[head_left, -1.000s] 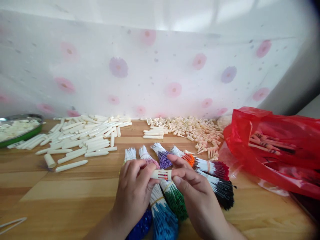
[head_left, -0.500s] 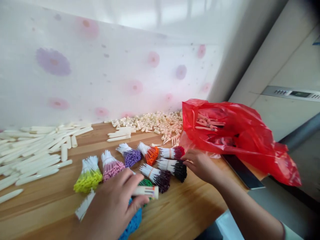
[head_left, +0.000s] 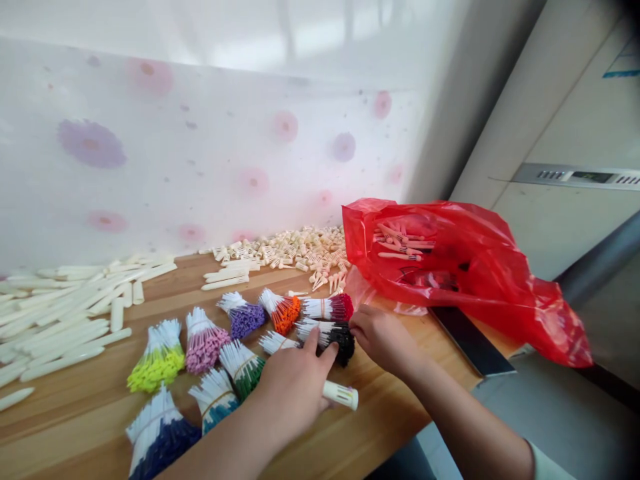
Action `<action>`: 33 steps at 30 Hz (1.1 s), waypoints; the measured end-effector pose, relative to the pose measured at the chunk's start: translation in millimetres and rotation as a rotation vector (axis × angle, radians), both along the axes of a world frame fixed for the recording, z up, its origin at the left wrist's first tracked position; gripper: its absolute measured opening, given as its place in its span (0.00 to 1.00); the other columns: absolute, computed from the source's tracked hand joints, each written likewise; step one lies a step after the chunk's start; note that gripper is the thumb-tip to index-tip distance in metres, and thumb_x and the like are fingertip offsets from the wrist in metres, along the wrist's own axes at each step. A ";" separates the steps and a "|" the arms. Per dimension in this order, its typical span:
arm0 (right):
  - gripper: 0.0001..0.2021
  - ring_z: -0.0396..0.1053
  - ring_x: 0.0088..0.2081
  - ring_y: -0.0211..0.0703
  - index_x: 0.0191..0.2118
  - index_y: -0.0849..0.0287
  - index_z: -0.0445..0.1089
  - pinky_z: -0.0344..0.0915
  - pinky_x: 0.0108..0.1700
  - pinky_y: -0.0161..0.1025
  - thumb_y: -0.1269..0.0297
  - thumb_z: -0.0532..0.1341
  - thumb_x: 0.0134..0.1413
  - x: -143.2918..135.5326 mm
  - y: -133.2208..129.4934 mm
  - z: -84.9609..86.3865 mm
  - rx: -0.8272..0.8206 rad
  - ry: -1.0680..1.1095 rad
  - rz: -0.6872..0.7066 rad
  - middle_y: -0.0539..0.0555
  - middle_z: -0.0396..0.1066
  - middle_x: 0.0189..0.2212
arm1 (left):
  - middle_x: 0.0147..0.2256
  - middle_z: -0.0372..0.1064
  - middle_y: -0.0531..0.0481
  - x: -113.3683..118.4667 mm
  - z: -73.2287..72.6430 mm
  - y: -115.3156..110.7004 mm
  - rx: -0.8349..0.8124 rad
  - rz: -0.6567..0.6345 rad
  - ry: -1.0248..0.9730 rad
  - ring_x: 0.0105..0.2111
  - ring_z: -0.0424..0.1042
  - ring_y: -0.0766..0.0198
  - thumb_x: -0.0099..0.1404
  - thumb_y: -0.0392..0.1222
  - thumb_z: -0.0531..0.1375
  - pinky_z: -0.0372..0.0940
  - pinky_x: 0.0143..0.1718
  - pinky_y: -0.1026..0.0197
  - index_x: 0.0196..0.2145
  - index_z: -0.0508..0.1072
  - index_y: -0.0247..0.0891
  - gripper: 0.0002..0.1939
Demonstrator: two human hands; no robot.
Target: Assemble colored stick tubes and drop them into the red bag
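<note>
Head view shows the left hand [head_left: 295, 383] closed around a white barrel [head_left: 341, 395], whose slotted end juts out past the palm, its rest hidden; the forefinger and thumb reach onto the black-tipped bundle [head_left: 345, 341]. The right hand [head_left: 387, 341] has its fingers drawn together at that bundle's dark end; whether they pinch anything cannot be told. Behind the left hand, another bundle [head_left: 274, 342] shows only white ends. The forearm covers part of the teal bundle [head_left: 216, 399], the lower edge crops the navy bundle [head_left: 163, 437], and the left edge cuts the white tube pile [head_left: 70, 313].
</note>
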State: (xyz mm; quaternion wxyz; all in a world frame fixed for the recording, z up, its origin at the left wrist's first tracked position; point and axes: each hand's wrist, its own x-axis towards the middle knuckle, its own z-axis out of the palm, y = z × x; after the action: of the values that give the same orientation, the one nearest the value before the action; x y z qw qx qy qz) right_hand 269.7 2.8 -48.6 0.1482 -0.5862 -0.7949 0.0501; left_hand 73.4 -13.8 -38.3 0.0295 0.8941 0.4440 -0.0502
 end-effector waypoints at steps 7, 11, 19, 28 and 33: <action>0.06 0.63 0.25 0.37 0.26 0.60 0.67 0.56 0.28 0.32 0.71 0.56 0.51 26.8 -21.8 31.5 0.059 0.335 -0.147 0.49 0.67 0.23 | 0.44 0.73 0.43 -24.5 16.3 2.6 0.279 -0.046 -0.484 0.36 0.75 0.55 0.62 0.34 0.55 0.70 0.35 0.55 0.47 0.72 0.41 0.16; 0.06 0.62 0.25 0.34 0.25 0.60 0.68 0.56 0.27 0.30 0.77 0.57 0.46 -20.2 -23.2 44.0 -0.060 0.562 0.134 0.47 0.67 0.22 | 0.40 0.73 0.48 -48.3 34.0 2.3 0.363 -0.144 -0.730 0.37 0.73 0.62 0.64 0.35 0.55 0.66 0.38 0.61 0.42 0.73 0.41 0.10; 0.09 0.68 0.30 0.36 0.34 0.58 0.72 0.64 0.32 0.33 0.72 0.64 0.43 -128.9 -2.1 44.0 -0.409 1.233 0.410 0.49 0.72 0.28 | 0.25 0.70 0.54 -113.7 22.5 -8.2 0.035 0.203 -0.961 0.27 0.68 0.66 0.58 0.31 0.57 0.60 0.29 0.65 0.27 0.74 0.38 0.07; 0.12 0.71 0.30 0.33 0.37 0.55 0.76 0.68 0.36 0.31 0.71 0.69 0.42 -182.1 7.8 29.0 -0.583 1.571 0.490 0.48 0.75 0.29 | 0.19 0.65 0.56 -145.3 3.6 -12.7 -0.298 0.516 -1.436 0.20 0.63 0.69 0.58 0.42 0.60 0.59 0.24 0.66 0.25 0.72 0.36 0.08; 0.07 0.72 0.28 0.34 0.35 0.56 0.75 0.69 0.33 0.33 0.68 0.67 0.46 -183.5 7.9 20.3 -0.503 1.535 0.466 0.47 0.74 0.26 | 0.20 0.67 0.54 -150.4 -3.9 -11.4 -0.359 0.442 -1.417 0.19 0.62 0.70 0.60 0.45 0.59 0.59 0.24 0.66 0.26 0.73 0.37 0.10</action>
State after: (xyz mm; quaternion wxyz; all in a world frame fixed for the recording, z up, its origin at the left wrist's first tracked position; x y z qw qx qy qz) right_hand 86.2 10.6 -28.2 0.4984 -0.2258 -0.5394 0.6400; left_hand -77.0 -25.2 -42.2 0.4615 0.5843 0.4726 0.4714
